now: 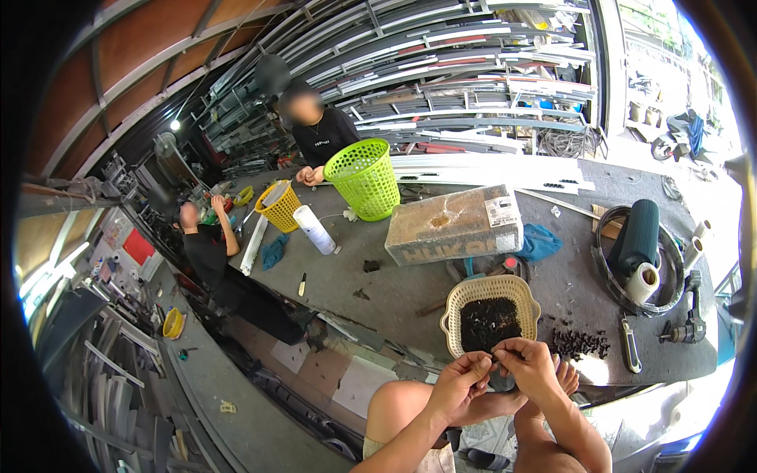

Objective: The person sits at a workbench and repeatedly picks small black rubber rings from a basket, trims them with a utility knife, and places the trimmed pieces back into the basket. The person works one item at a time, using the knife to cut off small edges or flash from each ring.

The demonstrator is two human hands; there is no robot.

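Note:
My left hand (464, 383) and my right hand (527, 367) meet fingertip to fingertip over the near rim of a cream plastic basket (453, 314). Both hands pinch a tiny dark piece between thumb and forefinger; its kind is too small to make out. Inside the basket lies a heap of small black pieces (489, 322). Just right of my right hand, a loose pile of similar black bits (580, 344) is spread on the grey worktable (355, 260).
A cardboard box (453, 225) stands behind the basket, with a green basket (364, 183) and yellow basket (280, 208) farther left. To the right lie a utility knife (631, 347), a cordless drill (691, 315) and a black coil (602, 260). Two people work across the table.

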